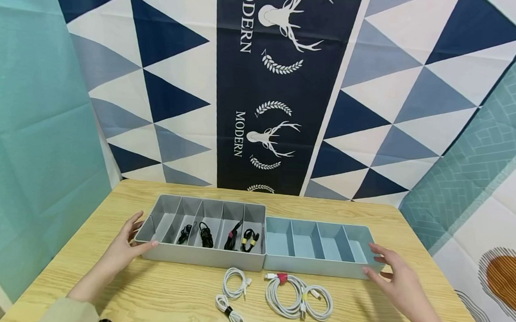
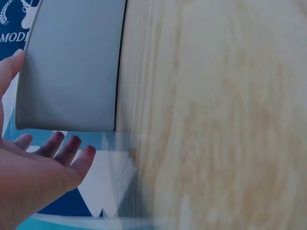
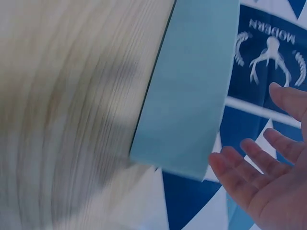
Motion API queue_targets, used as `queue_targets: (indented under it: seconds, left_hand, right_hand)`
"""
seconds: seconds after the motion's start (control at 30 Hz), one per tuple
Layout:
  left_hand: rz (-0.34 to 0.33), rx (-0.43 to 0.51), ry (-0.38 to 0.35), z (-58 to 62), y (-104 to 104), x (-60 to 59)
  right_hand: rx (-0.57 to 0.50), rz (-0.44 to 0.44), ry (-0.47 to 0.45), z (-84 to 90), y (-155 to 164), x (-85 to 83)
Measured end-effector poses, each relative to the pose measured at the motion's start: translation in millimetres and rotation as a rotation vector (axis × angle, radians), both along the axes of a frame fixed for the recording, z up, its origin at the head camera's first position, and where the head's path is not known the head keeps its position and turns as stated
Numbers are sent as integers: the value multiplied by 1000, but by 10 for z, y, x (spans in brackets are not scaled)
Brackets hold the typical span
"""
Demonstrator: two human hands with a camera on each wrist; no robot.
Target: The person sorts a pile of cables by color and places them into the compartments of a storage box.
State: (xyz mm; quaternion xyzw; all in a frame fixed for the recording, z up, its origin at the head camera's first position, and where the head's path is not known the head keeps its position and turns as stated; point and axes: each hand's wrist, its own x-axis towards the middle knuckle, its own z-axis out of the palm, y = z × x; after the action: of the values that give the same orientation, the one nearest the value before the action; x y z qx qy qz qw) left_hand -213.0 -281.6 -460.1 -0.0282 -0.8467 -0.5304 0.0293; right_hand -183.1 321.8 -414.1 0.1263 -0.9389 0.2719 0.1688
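Bracketing: two divided trays sit side by side on the wooden table point(image 1: 176, 295), and a hand flanks each outer end.
Left hand: the left hand point(image 1: 127, 244) lies at the left end of the grey tray point(image 1: 201, 259), fingers straight and spread, thumb tip at the front corner; it grips nothing.
Right hand: the right hand point(image 1: 395, 278) sits at the right end of the light blue tray point(image 1: 318, 267), fingers relaxed and splayed, near or just touching the end wall; the wrist view is too blurred to settle contact.
Grey tray: five compartments; the four to the right hold dark bundled cables point(image 1: 206, 235), and the leftmost looks bare.
Light blue tray: four compartments, butted against the grey tray's right end, with nothing visible inside.
Loose cables: three white coils lie in front of the trays, a large coil with a red tie point(image 1: 295, 296), a small coil point(image 1: 236, 282) and another small coil with a dark band point(image 1: 229, 311).
Doing it well: judged from the hand placement, steadying both trays calls for flat, even palm pressure low on the end walls, so that neither tray tips or parts from the other.
Risk: a push from one side only would likely skew the joint.
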Motion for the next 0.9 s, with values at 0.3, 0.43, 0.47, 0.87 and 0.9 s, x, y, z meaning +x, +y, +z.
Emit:
queue_targets:
  seconds: [0.3,0.43,0.47,0.87,0.9]
  left_hand:
    - [-17,14,-54,2,4,-22]
    - [-26,17,-73,8,5,-32]
    - [-29,22,-78,10,6,-33]
    - [-49,52,-90,29,13,-26]
    - [-51,55,-91,32,12,-25]
  right_hand:
    - [28,26,-20,-38,-286,214]
    - [48,53,-28,-100,-358,266]
    - [55,58,-31,-119,-371,273]
    - [74,232,60,-334,-398,238]
    - [73,246,52,-347,-395,231]
